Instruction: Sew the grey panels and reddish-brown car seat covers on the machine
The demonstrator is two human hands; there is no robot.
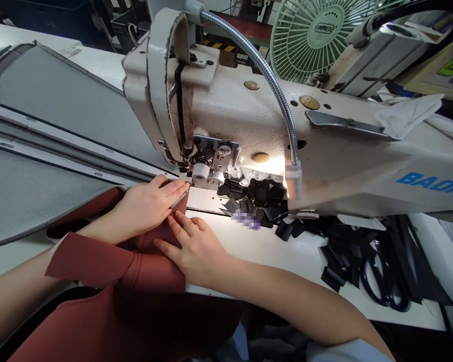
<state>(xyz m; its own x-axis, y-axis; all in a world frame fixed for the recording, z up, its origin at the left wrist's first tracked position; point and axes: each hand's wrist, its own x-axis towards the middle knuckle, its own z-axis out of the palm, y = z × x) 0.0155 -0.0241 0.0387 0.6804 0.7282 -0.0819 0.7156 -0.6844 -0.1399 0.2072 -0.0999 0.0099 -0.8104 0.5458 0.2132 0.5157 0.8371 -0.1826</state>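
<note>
Under the head of the sewing machine (211, 110), a reddish-brown fabric piece (151, 271) lies on the bed and hangs over the front edge. My left hand (145, 203) is on the fabric beside the presser area, fingers close together. Along their edge shows a narrow grey piece (179, 197), pinched by the fingers; its kind is unclear. My right hand (200, 249) rests just to the right on the same fabric, its fingers spread and lying on it. The needle is hidden behind the machine's front parts. A fabric flap crosses my left forearm.
Large grey mesh panels (71, 90) with white edge strips lie at left. Black cut pieces (266, 196) are heaped beside the machine, with more at right near dark-handled scissors (385, 281). A flexible lamp (292, 176) lights the bed. A green fan (320, 35) stands behind.
</note>
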